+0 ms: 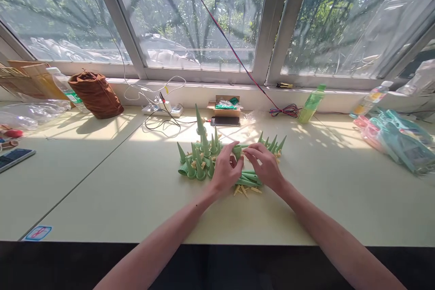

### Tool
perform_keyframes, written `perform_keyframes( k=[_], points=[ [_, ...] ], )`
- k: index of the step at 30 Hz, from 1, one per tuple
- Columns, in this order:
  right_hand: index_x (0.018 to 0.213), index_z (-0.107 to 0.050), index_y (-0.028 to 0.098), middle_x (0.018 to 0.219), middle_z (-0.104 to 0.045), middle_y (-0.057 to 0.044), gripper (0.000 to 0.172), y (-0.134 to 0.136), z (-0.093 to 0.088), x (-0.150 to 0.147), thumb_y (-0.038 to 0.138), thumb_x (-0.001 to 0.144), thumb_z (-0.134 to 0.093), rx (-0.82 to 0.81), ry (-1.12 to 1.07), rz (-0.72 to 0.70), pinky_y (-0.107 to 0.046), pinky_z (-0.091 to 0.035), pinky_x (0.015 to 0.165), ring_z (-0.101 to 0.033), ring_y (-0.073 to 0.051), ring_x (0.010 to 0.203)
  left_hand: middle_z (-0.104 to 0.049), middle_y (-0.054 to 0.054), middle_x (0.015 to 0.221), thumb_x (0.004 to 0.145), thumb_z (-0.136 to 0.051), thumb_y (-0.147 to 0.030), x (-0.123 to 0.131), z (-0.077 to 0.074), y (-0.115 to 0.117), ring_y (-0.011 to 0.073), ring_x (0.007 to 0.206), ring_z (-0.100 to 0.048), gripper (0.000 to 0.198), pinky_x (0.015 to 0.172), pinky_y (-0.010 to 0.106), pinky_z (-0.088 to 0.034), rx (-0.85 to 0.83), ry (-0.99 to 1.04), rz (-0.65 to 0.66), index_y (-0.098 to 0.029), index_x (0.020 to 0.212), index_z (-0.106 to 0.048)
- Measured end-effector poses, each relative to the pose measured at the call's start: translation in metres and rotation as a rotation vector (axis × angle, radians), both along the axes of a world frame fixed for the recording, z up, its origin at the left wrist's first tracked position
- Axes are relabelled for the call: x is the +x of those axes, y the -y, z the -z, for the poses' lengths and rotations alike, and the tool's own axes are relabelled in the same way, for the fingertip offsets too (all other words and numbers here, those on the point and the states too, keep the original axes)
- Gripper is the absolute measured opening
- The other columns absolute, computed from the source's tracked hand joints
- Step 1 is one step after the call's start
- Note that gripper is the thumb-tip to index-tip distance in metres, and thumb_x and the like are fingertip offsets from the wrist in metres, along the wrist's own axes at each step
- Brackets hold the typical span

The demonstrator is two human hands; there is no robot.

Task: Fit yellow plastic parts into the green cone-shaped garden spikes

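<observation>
A heap of green plastic cones (200,158) and small tan pegs (243,189) lies on the pale table (136,199) in front of me. Several cones stand upright, others lie flat. My left hand (227,168) and my right hand (265,165) meet over the middle of the heap. Both pinch a green cone piece (238,148) between them, fingers curled round it. A tall stack of cones (199,122) rises at the back of the heap.
Along the window sill lie a brown bag (96,94), a power strip with cables (162,108), a small cardboard box (227,106), a phone (224,121), a green bottle (311,103). Plastic packets (397,138) lie at the right, clear bags (30,113) at the left.
</observation>
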State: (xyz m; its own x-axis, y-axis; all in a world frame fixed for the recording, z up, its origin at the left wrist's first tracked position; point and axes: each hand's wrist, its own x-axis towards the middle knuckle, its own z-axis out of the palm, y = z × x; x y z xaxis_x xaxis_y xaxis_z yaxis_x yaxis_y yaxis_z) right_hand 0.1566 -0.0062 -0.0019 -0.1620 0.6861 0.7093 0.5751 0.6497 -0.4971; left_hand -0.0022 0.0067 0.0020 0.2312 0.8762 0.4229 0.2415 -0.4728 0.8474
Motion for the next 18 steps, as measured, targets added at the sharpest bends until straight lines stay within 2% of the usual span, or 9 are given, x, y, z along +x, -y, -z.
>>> perform_keyframes(
  k=[8, 14, 18],
  points=[
    [0.102, -0.067, 0.022, 0.093, -0.068, -0.005, 0.019, 0.0000, 0.0043, -0.0011, 0.021, 0.098, -0.048, 0.001, -0.051, 0.015, -0.029, -0.051, 0.072, -0.064, -0.017, 0.083, -0.055, 0.007, 0.105, 0.086, -0.056, -0.022, 0.0000, 0.0019, 0.0028, 0.0044, 0.055, -0.050, 0.045, 0.047, 0.019, -0.044, 0.013, 0.007, 0.070, -0.020, 0.130, -0.050],
    [0.096, -0.066, 0.020, 0.086, -0.070, -0.004, 0.014, 0.0043, 0.0016, -0.0049, 0.025, 0.095, -0.053, -0.074, -0.186, 0.040, -0.028, -0.055, 0.067, -0.064, -0.016, 0.074, -0.050, 0.005, 0.102, 0.087, -0.056, -0.022, -0.0031, 0.0028, 0.0026, 0.0054, 0.059, -0.050, 0.049, 0.052, 0.020, -0.046, 0.138, -0.053, 0.112, -0.023, 0.136, -0.046],
    [0.094, -0.065, 0.020, 0.084, -0.069, -0.004, 0.015, 0.0051, 0.0004, -0.0057, 0.027, 0.095, -0.053, -0.055, -0.183, 0.065, -0.028, -0.055, 0.067, -0.064, -0.016, 0.073, -0.050, 0.007, 0.107, 0.089, -0.056, -0.027, -0.0043, -0.0017, 0.0045, 0.0076, 0.065, -0.052, 0.049, 0.054, 0.020, -0.047, 0.178, -0.083, 0.131, -0.025, 0.137, -0.045]
  ],
)
